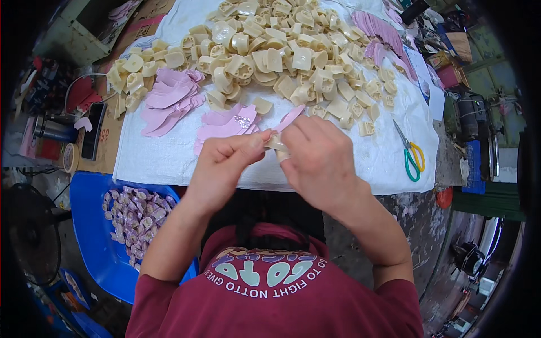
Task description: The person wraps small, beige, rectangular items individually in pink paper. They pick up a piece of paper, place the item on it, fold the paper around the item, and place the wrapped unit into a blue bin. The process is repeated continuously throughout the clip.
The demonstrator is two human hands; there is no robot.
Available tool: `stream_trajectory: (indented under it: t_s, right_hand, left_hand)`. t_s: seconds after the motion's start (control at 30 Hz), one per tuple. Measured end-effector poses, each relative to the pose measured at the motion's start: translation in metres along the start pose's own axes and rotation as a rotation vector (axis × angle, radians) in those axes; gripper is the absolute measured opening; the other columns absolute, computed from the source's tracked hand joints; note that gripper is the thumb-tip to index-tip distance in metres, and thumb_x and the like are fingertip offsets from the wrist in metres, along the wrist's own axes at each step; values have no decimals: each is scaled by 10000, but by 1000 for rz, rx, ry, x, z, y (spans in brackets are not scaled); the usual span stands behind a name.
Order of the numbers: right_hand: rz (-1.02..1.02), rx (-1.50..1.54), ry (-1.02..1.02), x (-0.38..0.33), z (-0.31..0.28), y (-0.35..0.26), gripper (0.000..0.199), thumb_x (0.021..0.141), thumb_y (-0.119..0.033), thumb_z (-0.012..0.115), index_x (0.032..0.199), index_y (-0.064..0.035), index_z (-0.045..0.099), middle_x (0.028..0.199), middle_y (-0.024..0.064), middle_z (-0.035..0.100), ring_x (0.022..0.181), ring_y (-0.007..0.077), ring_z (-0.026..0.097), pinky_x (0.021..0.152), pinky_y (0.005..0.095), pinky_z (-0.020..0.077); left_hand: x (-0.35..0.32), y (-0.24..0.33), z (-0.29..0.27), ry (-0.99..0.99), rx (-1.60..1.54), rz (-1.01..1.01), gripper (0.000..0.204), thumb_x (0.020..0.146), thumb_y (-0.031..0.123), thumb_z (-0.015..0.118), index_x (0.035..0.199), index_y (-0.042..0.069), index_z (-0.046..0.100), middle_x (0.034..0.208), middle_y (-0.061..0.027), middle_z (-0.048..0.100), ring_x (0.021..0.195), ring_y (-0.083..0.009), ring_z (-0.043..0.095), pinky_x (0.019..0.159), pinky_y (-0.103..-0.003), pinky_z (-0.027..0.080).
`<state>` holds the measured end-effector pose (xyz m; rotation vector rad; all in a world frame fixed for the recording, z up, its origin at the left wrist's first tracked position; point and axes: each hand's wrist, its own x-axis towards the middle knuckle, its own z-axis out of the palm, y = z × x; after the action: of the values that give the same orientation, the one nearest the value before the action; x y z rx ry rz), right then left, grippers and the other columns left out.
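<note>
Close to the table's near edge, both my hands are closed around one small cream plastic shoe heel point(276, 143). My left hand point(224, 163) pinches its left end between thumb and fingertips. On the other side my right hand point(320, 158) grips the heel, its fingers curled. A strip of pink sheet material point(291, 117) sticks up at the right fingers; how it meets the heel is partly hidden. Just beyond the left hand lies a pile of pink cut pieces point(221, 121), with a second pink stack point(168, 104) farther left.
A big heap of cream heels point(270, 56) covers the far part of the white cloth point(372, 163). Scissors point(414, 155) with green and yellow handles lie at right. More pink pieces point(380, 28) fan out far right. A blue tub point(93, 225) below left holds pink-covered heels point(138, 217).
</note>
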<state>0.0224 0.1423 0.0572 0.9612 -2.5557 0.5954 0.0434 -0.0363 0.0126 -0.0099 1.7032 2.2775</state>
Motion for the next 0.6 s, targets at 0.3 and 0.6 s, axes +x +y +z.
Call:
stream_trajectory:
  t_s: [0.3, 0.6]
  right_hand:
    - [-7, 194, -82, -10, -8, 4, 230, 588, -34, 684, 773, -37, 547, 748, 105, 518, 694, 290, 554, 598, 386, 456]
    - [491, 855, 30, -24, 2, 4, 150, 733, -69, 746, 735, -8, 609, 688, 22, 634, 630, 69, 574, 563, 242, 463]
  left_hand:
    - [23, 35, -1, -302, 396, -83, 52, 825, 13, 663, 840, -35, 650, 794, -46, 643, 745, -88, 577, 685, -232, 465]
    - [17, 13, 2, -272, -131, 117, 154, 837, 58, 658, 967, -18, 694, 881, -82, 656, 788, -136, 592, 718, -271, 471]
